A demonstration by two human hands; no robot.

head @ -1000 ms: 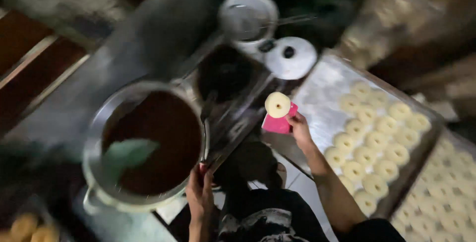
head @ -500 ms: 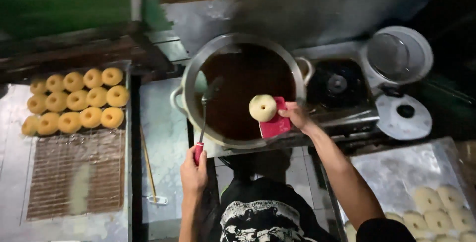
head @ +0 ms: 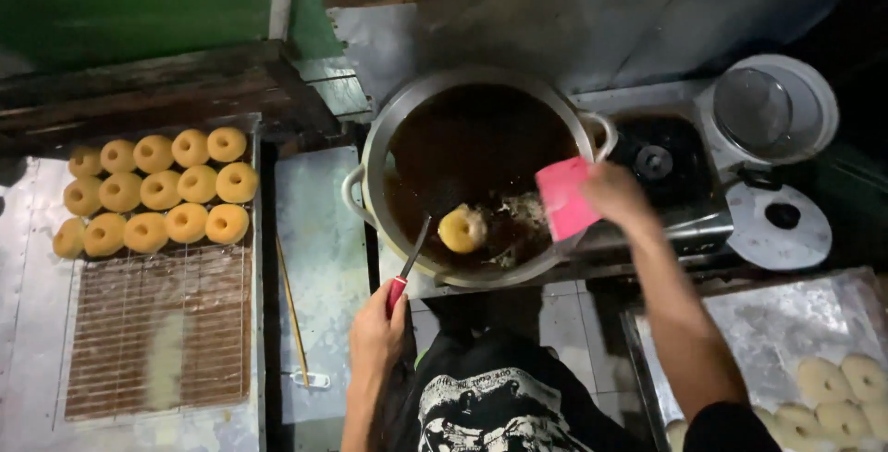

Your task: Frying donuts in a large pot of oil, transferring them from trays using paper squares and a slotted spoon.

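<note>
Doughnut (head: pixel 462 228), round and pale, is seen floating flat in the dark oil of the big pot (head: pixel 393 128). A pink card (head: pixel 564 197) is pinched by the right hand (head: pixel 618 197), tipped toward the oil. A red-handled skimmer (head: pixel 407 262) is gripped by the closed left hand (head: pixel 377 330), its long handle pointed up into the pot.

We are finding the raw dough rings (head: pixel 837 392) cut off at the tray's (head: pixel 740 322) lower right corner; the right hand (head: pixel 615 195) is blurring.

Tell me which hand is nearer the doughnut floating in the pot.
Left. The left hand is just below the doughnut, holding a red-handled utensil; the right hand is farther right, holding a pink card.
</note>
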